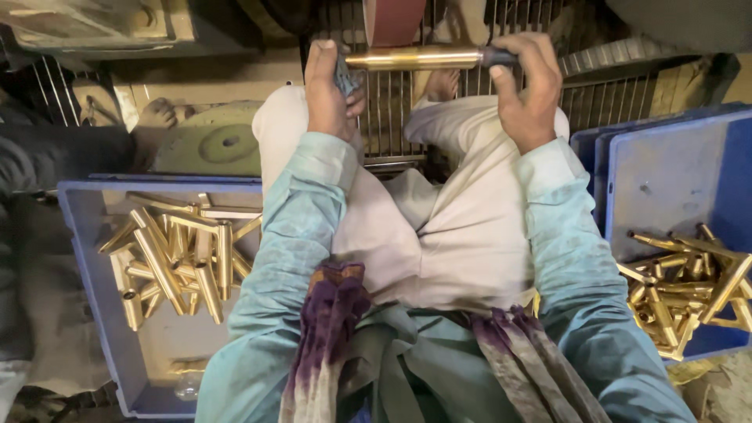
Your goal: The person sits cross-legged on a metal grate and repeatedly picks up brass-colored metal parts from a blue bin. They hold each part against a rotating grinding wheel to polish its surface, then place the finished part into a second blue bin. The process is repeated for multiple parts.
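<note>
A shiny brass tube lies level across the top middle, just under a dark red sanding belt. My left hand grips the tube's left end through a bit of blue cloth. My right hand is closed around a dark handle stuck in the tube's right end. Both arms wear pale teal sleeves, and my knees in light trousers sit below the tube.
A blue tray at my left holds several brass tubes. A second blue tray at my right holds a pile of brass tubes. A metal grille stands ahead, with a bare foot and a greenish disc at left.
</note>
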